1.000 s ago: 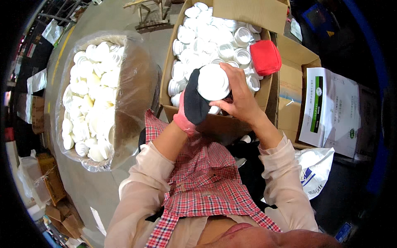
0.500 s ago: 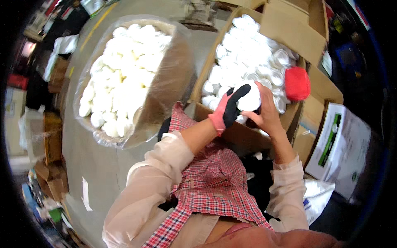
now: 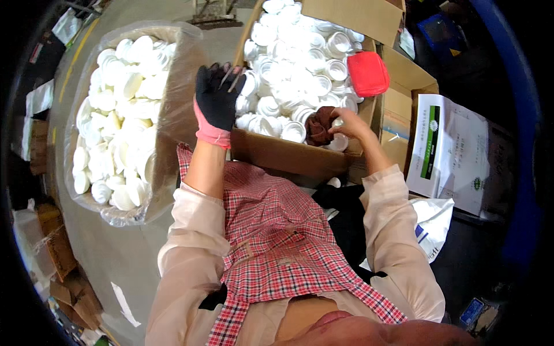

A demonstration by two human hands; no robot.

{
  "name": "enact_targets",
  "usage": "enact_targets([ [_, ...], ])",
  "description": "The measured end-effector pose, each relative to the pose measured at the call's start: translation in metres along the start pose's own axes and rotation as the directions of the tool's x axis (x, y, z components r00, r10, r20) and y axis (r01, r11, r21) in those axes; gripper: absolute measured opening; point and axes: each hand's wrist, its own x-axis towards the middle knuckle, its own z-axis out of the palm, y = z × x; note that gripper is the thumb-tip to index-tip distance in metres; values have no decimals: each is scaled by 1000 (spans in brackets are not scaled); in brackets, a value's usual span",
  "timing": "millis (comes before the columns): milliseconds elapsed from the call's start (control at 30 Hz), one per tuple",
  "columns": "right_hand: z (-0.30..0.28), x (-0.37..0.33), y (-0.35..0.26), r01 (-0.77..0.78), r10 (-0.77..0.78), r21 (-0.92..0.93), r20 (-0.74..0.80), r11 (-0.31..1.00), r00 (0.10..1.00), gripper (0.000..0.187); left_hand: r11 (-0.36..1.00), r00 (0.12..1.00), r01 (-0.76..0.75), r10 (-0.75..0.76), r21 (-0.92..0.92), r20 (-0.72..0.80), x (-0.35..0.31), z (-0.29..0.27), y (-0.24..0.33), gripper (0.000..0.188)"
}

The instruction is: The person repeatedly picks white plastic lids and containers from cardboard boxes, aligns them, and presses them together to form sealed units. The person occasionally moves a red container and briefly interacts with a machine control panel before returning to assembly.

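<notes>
My left hand point(image 3: 220, 99), in a black glove with a pink cuff, is raised between the two boxes, by the left edge of the right one. Its fingers are apart, slightly blurred, and I see nothing in them. My bare right hand point(image 3: 353, 128) grips a dark brown cloth point(image 3: 321, 126) over the near right corner of the right cardboard box point(image 3: 277, 151). Beneath and around the cloth lie many white plastic round caps point(image 3: 293, 131), heaped at various tilts. Another heap of white round pieces point(image 3: 124, 124) fills the left box, which is lined with clear plastic point(image 3: 138, 216).
A red pouch-like item point(image 3: 368, 74) rests on the right box's far right side. Open cardboard flaps point(image 3: 358, 17) stick out at the back. To the right are a white printed carton point(image 3: 456, 153) and a white plastic bag point(image 3: 434, 222). A white strip point(image 3: 125, 304) lies on the floor.
Half a second ago both hands were together around a white round piece. Now my left hand is apart from it, further left and up, opened; my right hand holds the brown cloth lower down.
</notes>
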Motion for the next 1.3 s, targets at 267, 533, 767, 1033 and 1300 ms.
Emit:
enact_targets([
  [267, 65, 26, 6, 40, -49, -69, -146, 997, 988, 51, 914, 968, 236, -250, 330, -2, -6, 36, -49, 34],
  [533, -28, 22, -24, 179, 7, 774, -231, 608, 973, 56, 872, 968, 230, -249, 432, -12, -9, 29, -51, 38],
  [767, 4, 25, 6, -130, 116, -61, -195, 990, 974, 32, 739, 937, 139, -315, 660, 155, -9, 25, -64, 28],
  [1033, -49, -16, -95, 386, -151, 453, -473, 803, 868, 25, 212, 709, -576, -351, 790, 611, -25, 26, -91, 73],
  [1300, -8, 36, -83, 244, -100, 305, -421, 921, 902, 36, 906, 886, 421, -405, -27, 227, -2, 43, -38, 66],
])
